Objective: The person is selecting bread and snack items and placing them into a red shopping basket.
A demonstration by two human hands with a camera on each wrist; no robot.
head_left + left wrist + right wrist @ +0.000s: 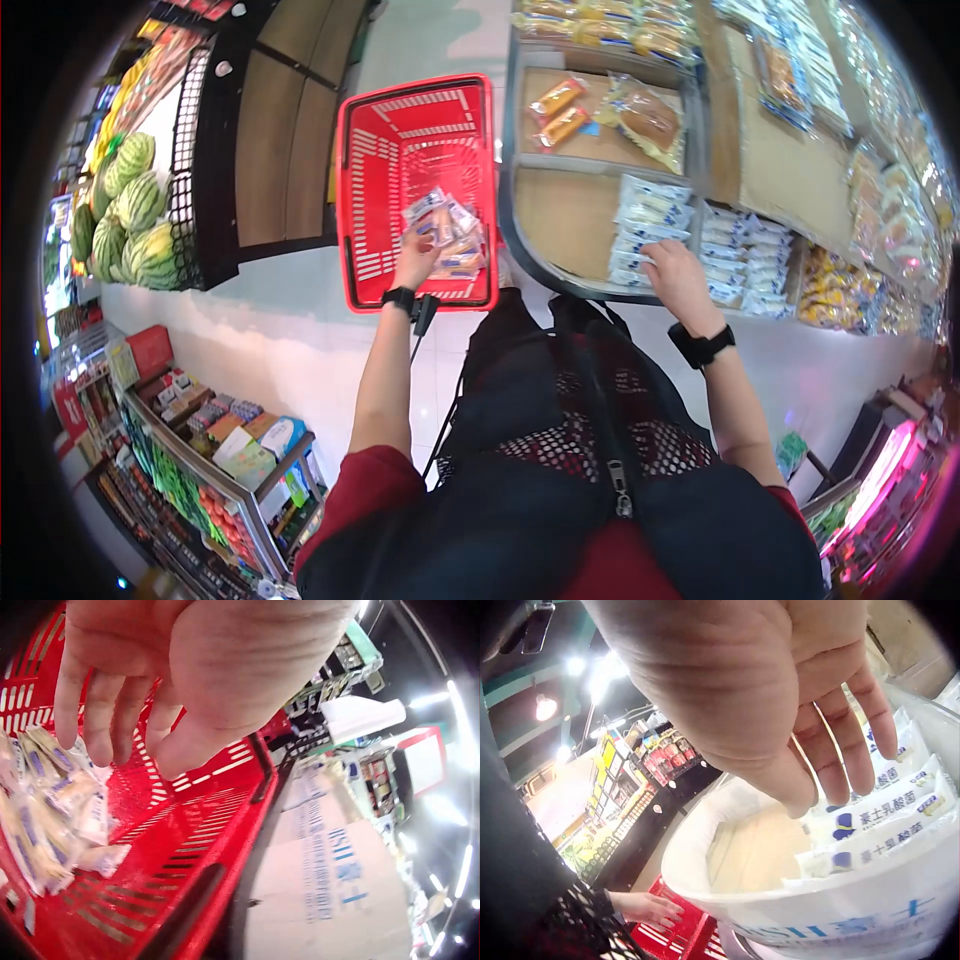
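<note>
A red plastic basket (pixel 368 190) stands on the floor ahead and holds a small heap of clear snack packets (pixel 450 235). My left hand (pixel 414 262) hovers over that heap. In the left wrist view its fingers (pixel 105 712) hang relaxed just above the packets (pixel 52 810), holding nothing. My right hand (pixel 672 276) reaches into a display bin of white packets with blue print (pixel 648 222). The right wrist view shows its fingers (pixel 840 750) straight and spread just above those packets (pixel 885 825), with nothing in the hand.
The white-rimmed display bin (pixel 780 907) is part of a tiered stand with orange packets (pixel 560 110) and bagged bread (pixel 650 120). Watermelons (pixel 125 215) are stacked at the left. A low shelf of goods (pixel 220 440) stands near left. A black mesh bag (pixel 570 400) hangs at my front.
</note>
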